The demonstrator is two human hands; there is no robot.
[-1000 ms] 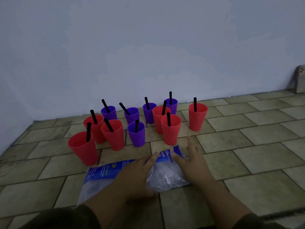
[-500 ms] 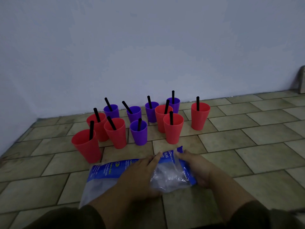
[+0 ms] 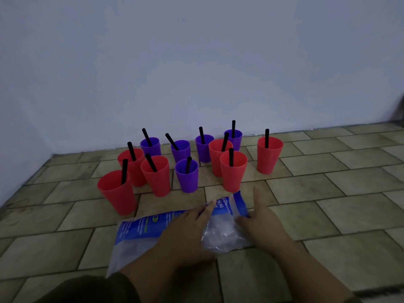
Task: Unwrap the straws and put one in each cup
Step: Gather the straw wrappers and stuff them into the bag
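Nearest, on the tiled floor (image 3: 328, 217), the left hand (image 3: 188, 232) lies flat, fingers straight, on a blue-and-clear plastic bag (image 3: 140, 230). The right hand (image 3: 262, 224), fingers loosely spread, touches the bag's right edge. Beyond stand six red cups (image 3: 232, 179) and five purple cups (image 3: 187, 181), each holding a black straw (image 3: 266, 138).

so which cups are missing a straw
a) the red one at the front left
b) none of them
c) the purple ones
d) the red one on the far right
b: each of the six red cups and five purple cups has a black straw standing in it.
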